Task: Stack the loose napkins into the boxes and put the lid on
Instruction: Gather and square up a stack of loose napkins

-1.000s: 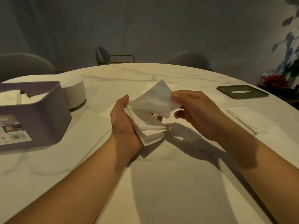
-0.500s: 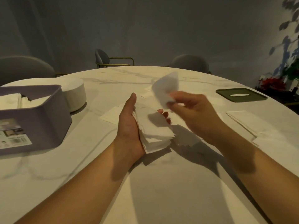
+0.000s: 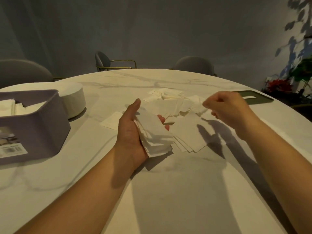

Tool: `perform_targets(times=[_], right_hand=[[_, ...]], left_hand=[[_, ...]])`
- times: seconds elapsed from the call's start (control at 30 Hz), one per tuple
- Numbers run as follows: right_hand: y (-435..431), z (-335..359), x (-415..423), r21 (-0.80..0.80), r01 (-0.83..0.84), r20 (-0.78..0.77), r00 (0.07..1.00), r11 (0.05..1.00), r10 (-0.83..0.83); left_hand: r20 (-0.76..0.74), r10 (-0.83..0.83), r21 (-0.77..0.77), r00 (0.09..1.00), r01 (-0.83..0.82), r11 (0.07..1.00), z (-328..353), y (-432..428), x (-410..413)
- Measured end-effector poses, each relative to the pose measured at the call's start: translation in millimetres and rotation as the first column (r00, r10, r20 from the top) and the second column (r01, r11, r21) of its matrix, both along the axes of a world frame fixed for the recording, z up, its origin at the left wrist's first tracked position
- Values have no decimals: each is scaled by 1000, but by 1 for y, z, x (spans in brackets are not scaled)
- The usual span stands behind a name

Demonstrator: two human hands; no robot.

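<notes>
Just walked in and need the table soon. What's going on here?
A person is gathering napkins. The left hand holds a stack of napkins in its palm, while the right hand reaches to the loose napkins spread on the table, fingers curled at one's edge; whether it has hold is unclear. The purple box on the left is open and partly filled. The green lid lies at far right.

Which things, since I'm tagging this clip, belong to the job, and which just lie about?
Job: left hand, stack, right hand, loose napkins, box, lid.
Lying about: white tub, chair, plant.
</notes>
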State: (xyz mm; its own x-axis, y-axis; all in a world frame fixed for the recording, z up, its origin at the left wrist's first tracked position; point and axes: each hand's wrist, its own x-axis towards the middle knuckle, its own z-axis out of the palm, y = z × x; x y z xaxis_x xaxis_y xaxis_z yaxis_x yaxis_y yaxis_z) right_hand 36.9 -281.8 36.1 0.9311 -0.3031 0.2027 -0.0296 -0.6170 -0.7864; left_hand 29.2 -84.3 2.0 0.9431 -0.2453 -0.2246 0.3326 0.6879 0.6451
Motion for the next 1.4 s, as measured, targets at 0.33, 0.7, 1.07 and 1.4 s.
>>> perform_targets(times=[0.33,0.7,1.07,1.4], right_hand=[[-5,-17,5,-221,-112,-380,925,969,20],[-3,0,0,378,0,-76,997,926,31],[62,-26,-21,-24,-602,264,766,798,586],[77,-29,-24,-50,-601,335,743,798,580]], left_hand=[[-80,13,-95,997,-20,995,-9,4,9],[-19,15,-58,1000,-16,998,-11,5,10],[117,-108,-63,987,116,991,-6,-1,2],[94,-112,-34,989,115,993,-9,-1,5]])
